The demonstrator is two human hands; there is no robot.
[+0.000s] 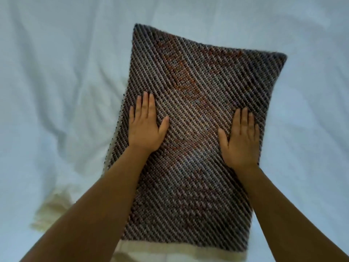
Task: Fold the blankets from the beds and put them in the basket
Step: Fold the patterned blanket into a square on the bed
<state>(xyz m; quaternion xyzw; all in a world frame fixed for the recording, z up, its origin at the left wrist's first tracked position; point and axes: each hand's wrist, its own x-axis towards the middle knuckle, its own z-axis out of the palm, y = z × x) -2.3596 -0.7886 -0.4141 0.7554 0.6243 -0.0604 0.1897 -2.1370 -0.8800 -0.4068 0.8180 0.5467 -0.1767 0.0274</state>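
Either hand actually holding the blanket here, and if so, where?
Nothing is held. The left hand and right hand lie flat, fingers straight, on top of the folded woven blanket near its side edges.

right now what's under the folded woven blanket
A cream fringed cloth peeks out from under the woven blanket at its left and near edges, on the white bedsheet. Anything beneath its middle is covered.

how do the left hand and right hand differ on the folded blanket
The left hand lies by the left edge of the blanket, the right hand by its right edge. The left hand sits farther up the picture than the right hand. Both lie flat, palms down, fingers straight, thumbs pointing inward.
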